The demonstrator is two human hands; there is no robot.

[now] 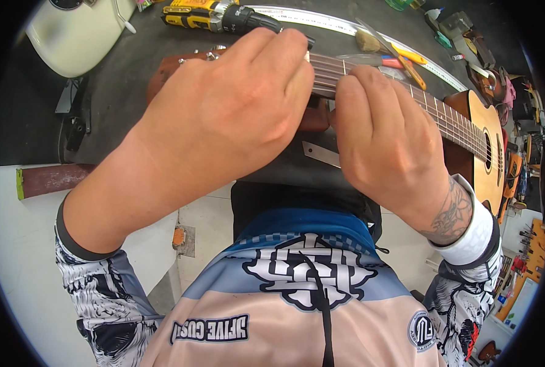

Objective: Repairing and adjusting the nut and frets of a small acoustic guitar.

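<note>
An acoustic guitar (pixel 462 131) lies across the dark bench, its headstock (pixel 162 74) at the left and its body at the right. My left hand (pixel 235 98) is closed over the nut end of the neck, fingers pinched together. A small dark tip shows beside those fingertips, and whatever they grip is hidden. Over the strings of the fretboard (pixel 428 105), my right hand (pixel 391 125) is closed too, its fingers curled and pressed together. Its fingertips are out of sight, so I cannot make out what is in them. Metal tuning pegs (pixel 212 55) show behind my left hand.
Beyond the neck lie a yellow-black cordless drill (pixel 205 16), a long metal ruler (pixel 321 20), a brush (pixel 368 41) and a yellow-handled tool (pixel 410 55). A flat metal strip (pixel 322 153) is on the near side. A cream-coloured guitar-like body (pixel 70 37) stands far left.
</note>
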